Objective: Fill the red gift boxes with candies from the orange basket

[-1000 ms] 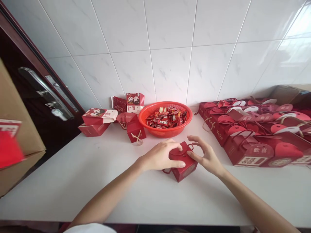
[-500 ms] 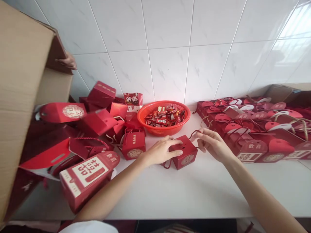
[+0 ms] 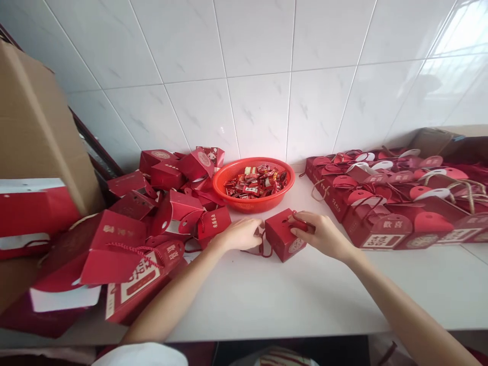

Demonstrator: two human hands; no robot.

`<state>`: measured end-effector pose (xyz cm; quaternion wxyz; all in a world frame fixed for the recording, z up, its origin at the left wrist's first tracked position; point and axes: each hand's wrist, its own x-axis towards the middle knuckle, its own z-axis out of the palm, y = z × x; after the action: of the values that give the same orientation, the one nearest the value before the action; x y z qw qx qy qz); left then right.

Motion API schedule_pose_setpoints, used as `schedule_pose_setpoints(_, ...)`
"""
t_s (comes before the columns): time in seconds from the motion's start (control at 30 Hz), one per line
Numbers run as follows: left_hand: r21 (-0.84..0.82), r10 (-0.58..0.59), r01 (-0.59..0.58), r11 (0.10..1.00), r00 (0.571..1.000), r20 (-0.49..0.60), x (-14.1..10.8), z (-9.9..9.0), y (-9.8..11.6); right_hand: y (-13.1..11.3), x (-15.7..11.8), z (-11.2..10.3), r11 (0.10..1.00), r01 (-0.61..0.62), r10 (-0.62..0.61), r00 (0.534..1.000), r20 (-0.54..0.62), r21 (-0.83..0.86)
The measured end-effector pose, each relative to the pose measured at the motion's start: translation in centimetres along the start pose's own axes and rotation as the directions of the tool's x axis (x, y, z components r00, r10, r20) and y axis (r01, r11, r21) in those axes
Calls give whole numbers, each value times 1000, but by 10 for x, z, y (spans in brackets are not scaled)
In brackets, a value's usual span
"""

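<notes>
A small red box (image 3: 284,239) stands on the white table between my two hands. My right hand (image 3: 314,231) has its fingers closed at the box's top right edge, pinching the dark red cord (image 3: 299,219) there. My left hand (image 3: 246,235) is just left of the box, fingers curled together beside a looped cord (image 3: 263,248); what its fingertips hold is too small to tell. Behind the box sits an orange-red basket (image 3: 253,204) with wrapped candies (image 3: 251,184) in it.
Many red gift boxes (image 3: 129,229) lie in a loose pile at the left, by a cardboard box (image 3: 34,122). Rows of red boxes with cord handles (image 3: 389,229) stand at the right. A tiled wall (image 3: 263,112) rises behind.
My left hand has left the box's top and moved to its left side. My right hand has come in onto the box. At the left, the cardboard box has shifted and more boxes have tumbled out.
</notes>
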<state>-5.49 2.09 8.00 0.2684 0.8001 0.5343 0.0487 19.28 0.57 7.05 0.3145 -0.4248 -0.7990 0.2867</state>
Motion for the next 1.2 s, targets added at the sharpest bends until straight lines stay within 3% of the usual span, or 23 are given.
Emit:
schedule_pose_setpoints(0.17, 10, -15, 13, 1000, 990, 141, 3, 13, 8, 4, -2, 1, 1000, -11, 10, 999, -49, -24)
schedule_pose_setpoints(0.47, 166, -171, 167, 972, 985, 8, 4, 9, 3, 18, -3, -6, 997, -45, 36, 990, -138, -64)
schedule_pose_setpoints(0.6, 145, -239, 239, 960, 971, -15, 2, 0, -1, 24, -3, -11, 995, -65, 50, 982, -180, -79)
schedule_pose_setpoints(0.8, 64, -316, 333, 941, 930, -188, -1, -15, -3, 33, -5, -14, 995, -79, 66, 980, -189, -67)
schedule_pose_setpoints(0.97, 134, -375, 397, 908, 912, -167, -4, -24, -11, 38, -7, -15, 992, -112, 97, 973, -209, -65)
schedule_pose_setpoints(1.2, 239, -404, 428, 871, 903, -145, -4, -20, -14, 35, -8, -19, 991, -135, 130, 965, -226, -8)
